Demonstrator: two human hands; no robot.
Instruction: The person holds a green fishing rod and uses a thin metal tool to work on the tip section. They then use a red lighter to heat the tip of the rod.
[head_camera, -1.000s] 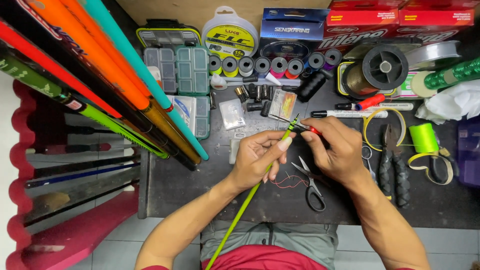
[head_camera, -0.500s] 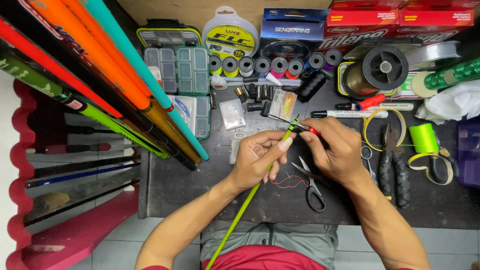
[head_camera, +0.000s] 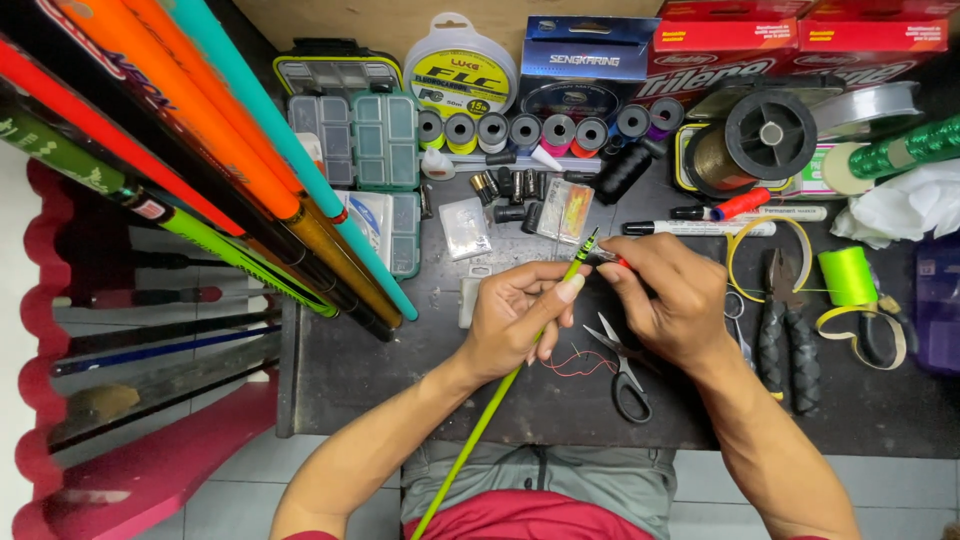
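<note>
Head camera, looking straight down over my lap at the dark workbench (head_camera: 400, 400). Nearest me, the lime-green rod blank (head_camera: 480, 430) rises from my knees, slanting up and right across the bench edge. My left hand (head_camera: 515, 315) is closed around it just below its tip, thumb pressed along the shaft — a firm pinch. My right hand (head_camera: 670, 295) meets it from the other side, fingertips pressed together on a small red-tipped piece (head_camera: 618, 261) right at the rod's black-banded tip; how it sits in the pinch I cannot tell.

Just under my hands on the bench: loose red thread (head_camera: 575, 362) and black-handled scissors (head_camera: 625, 370), blades toward my right palm. Right of my wrist — black-handled pliers (head_camera: 790, 335), then a lime-green spool (head_camera: 848, 275).

Beyond my knuckles: two marker pens (head_camera: 720, 220), small clear packets (head_camera: 465, 228), a scatter of little dark ferrules (head_camera: 510, 190). Farther still, a row of thread spools (head_camera: 540, 130), clear tackle boxes (head_camera: 365, 140), a big black line spool (head_camera: 770, 135), boxed line at the back. Upper left, a bundle of coloured rods (head_camera: 200, 170) crosses diagonally.
</note>
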